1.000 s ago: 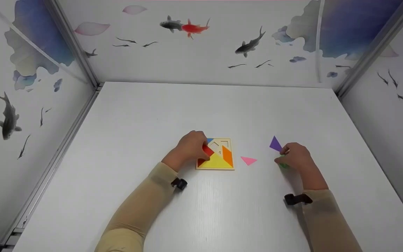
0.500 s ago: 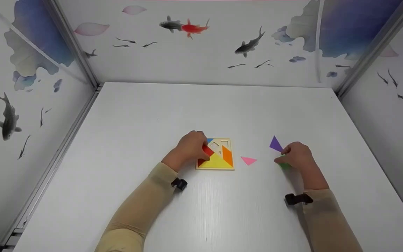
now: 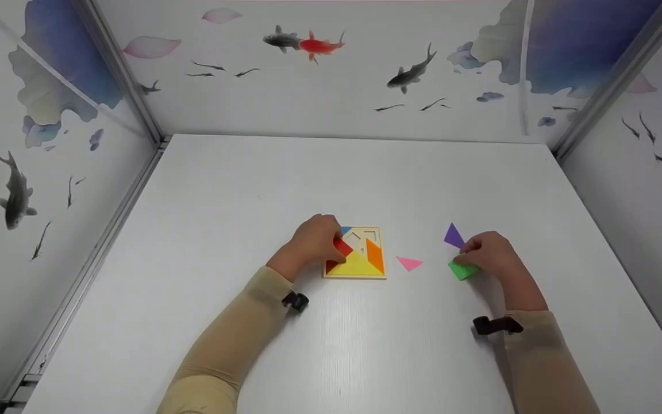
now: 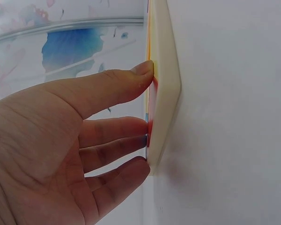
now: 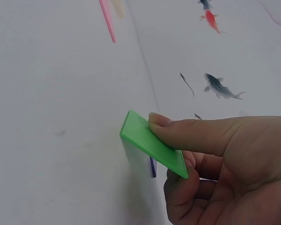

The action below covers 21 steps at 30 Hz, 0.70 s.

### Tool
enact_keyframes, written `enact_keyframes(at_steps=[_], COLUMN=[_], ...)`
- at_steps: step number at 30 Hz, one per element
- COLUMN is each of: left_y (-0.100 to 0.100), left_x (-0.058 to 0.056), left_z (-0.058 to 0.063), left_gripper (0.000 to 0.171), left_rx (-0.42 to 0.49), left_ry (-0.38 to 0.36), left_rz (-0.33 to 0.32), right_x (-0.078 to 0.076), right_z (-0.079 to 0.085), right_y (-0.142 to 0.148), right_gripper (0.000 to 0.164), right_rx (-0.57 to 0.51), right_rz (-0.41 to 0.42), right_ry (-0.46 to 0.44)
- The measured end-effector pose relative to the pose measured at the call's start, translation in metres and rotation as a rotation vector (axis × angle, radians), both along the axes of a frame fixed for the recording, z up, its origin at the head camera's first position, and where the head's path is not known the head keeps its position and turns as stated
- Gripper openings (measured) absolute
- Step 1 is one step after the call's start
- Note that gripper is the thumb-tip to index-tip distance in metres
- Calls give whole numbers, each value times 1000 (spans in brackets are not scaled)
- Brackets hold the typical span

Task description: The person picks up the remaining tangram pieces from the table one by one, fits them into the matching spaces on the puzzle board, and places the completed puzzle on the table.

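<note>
A wooden tangram board point(image 3: 355, 278) lies mid-table, holding a yellow triangle point(image 3: 357, 265), an orange parallelogram point(image 3: 374, 255), red and a bit of blue; recesses show at its upper right. My left hand point(image 3: 312, 240) rests over its left side. In the left wrist view, the thumb and nearly straight fingertips press on the board's upper face, partly covering the red piece point(image 3: 343, 247). Farther right, my right hand point(image 3: 490, 253) pinches a green square tangram piece point(image 5: 152, 142) between thumb and curled fingers. The piece is tilted, with a shadow beneath it in the right wrist view.
A pink triangle point(image 3: 409, 264) lies between the board and my right hand. Just beyond that hand's fingertips is a purple triangle point(image 3: 453, 236). Walls painted with fish point(image 3: 411, 73) enclose the white table point(image 3: 308, 178) at the back and sides.
The green square, earlier mostly covered by my right hand, now shows clearly in its pinch and has tipped toward me. My right forearm has shifted slightly right. The left hand stays put.
</note>
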<state>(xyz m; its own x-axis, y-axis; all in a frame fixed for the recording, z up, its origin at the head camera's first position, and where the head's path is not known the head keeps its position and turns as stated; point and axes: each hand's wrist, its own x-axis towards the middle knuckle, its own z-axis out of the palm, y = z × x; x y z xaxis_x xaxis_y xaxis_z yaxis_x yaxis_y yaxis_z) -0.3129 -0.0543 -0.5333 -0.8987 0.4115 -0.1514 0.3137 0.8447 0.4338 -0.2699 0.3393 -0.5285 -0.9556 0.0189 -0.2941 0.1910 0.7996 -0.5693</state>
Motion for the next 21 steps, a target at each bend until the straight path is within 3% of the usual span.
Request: enact_keyframes(at_steps=[9,21], left_y=[0,-1], left_x=[0,0], left_z=[-1,1], left_gripper=[46,45], left_rx=[-10,-33], left_ry=[6,36], left_rz=[-4,-36], right_x=[-1,-3], right_z=[-2,-7], right_y=[-6,-9], right_gripper=[18,16], right_rx=[-164,-298], right_rz=[58,17], right_ry=[-21,-20])
